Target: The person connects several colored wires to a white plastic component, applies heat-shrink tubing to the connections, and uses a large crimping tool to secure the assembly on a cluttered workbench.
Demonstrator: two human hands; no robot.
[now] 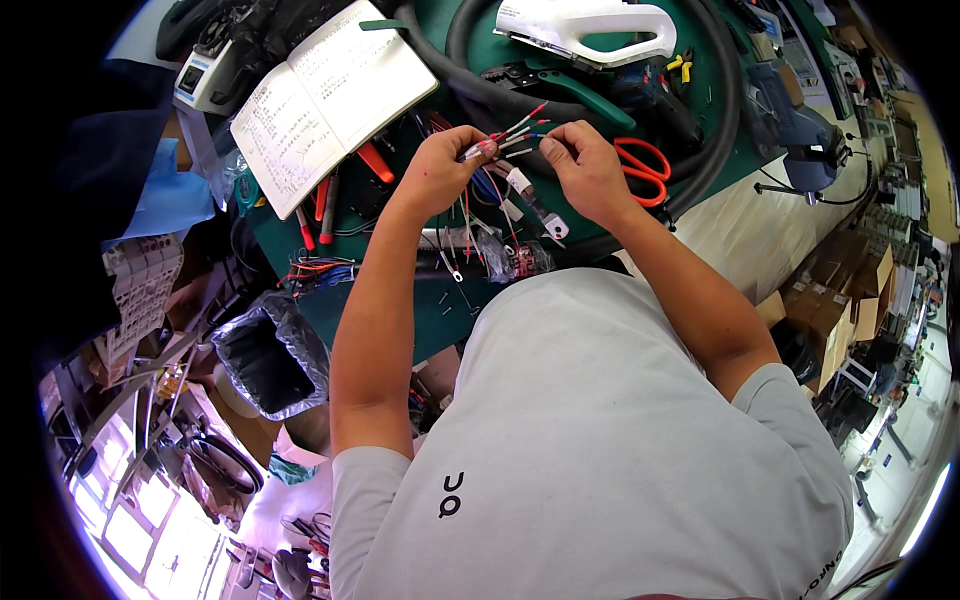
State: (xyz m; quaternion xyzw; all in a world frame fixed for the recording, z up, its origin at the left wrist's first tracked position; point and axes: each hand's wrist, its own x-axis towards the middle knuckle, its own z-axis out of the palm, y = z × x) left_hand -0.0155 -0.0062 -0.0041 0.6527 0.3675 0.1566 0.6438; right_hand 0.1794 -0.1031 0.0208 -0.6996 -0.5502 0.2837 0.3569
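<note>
Over the green-topped bench, my left hand (440, 172) is closed in a pinch around a small bundle of thin wires (516, 134). Their ends fan out to the right and carry red, green and blue sleeves. My right hand (590, 172) pinches the tip of one of these wires between thumb and fingers. Below the hands hang more coloured wires and a flat pale piece with a metal lug (553, 226). A plastic-wrapped bundle of red and black parts (522, 262) lies close to my shirt. My fingers hide part of the bundle.
An open notebook (335, 100) lies at the back left, with red-handled tools (326, 205) beside it. Red-handled scissors (645, 170), a thick black hose (725, 130) and a white-handled tool (590, 30) surround my right hand. A lined bin (270, 360) stands off the bench's left side.
</note>
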